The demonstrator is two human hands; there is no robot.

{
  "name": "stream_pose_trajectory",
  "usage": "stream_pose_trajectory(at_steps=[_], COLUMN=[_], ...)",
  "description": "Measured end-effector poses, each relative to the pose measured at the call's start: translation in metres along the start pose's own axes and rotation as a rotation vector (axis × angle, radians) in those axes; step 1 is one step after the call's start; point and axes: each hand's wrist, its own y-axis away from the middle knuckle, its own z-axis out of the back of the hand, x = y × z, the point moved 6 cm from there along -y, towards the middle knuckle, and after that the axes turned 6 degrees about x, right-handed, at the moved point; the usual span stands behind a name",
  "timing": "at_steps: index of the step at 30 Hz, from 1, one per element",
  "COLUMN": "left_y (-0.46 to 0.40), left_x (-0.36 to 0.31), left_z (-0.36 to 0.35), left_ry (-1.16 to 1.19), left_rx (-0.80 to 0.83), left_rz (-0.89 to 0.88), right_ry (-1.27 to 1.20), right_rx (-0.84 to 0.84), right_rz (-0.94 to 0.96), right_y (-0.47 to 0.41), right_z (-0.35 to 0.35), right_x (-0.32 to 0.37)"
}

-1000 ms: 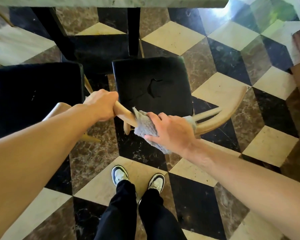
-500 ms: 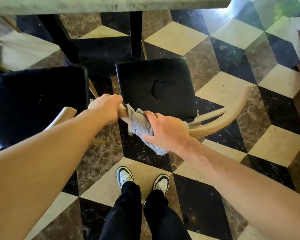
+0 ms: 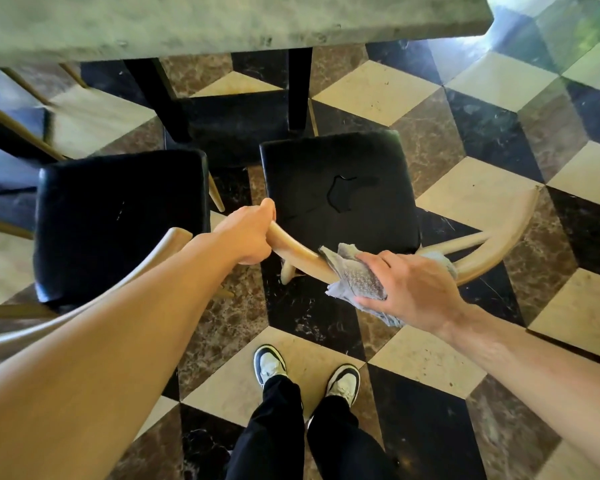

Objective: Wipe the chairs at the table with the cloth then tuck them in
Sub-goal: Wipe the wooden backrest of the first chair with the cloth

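Checkered marble floor, left hand clenched on chair backrest, right hand pressing grey cloth around it

This is looking like a dining room in a home or a restaurant. A stone-topped desk on dark legs is standing over a polished marble floor laid in cream, brown and black diamonds, and two chairs with black cushioned seats and curved pale wooden backs are sitting drawn up beside it. Daylight is glaring off the tiles at the far right.
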Motion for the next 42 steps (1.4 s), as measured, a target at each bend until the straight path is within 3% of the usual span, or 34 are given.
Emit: stream_pose_trajectory(at_steps=[6,11,16,18,20,23,26,31,37,42], left_y=[0.004,0.009,0.011,0.009,0.013,0.024,0.031,0.034,0.036,0.031], left_x=[0.001,0.004,0.003,0.008,0.016,0.034,0.05,0.062,0.05,0.048], left_z=[-0.001,0.002,0.001,0.002,0.006,0.005,0.0,-0.002,-0.005,-0.01], left_ry=[0.161,0.715,0.921,1.052,1.12,1.102,1.061,1.122,0.884,0.913], left_rx=[0.114,0.17,0.215,0.187,0.034,-0.278,-0.399,-0.408,-0.357,-0.287], left_rz=[0.015,0.052,0.055,0.058,0.061,0.074,0.061,0.111,0.086,0.165], right_ry=[-0.038,-0.195,-0.32,-0.409,-0.471,-0.498,-0.574,-0.59,-0.304,-0.191], right_rx=[0.116,0.199,0.09,0.08,0.068,0.032,0.014,0.016,0.124,0.008], right_rz=[-0.126,-0.273,-0.259,-0.259,-0.216,-0.034,0.112,0.15,-0.006,-0.055], right_y=[-0.043,-0.094,-0.122,-0.135,-0.146,-0.155,-0.156,-0.137,-0.056,0.013], right_z=[-0.006,-0.014,-0.006,-0.005,-0.004,0.001,0.003,0.0,-0.009,0.0], right_x=[0.042,0.073,0.09,0.094,0.099,0.106,0.105,0.097,0.052,-0.013])
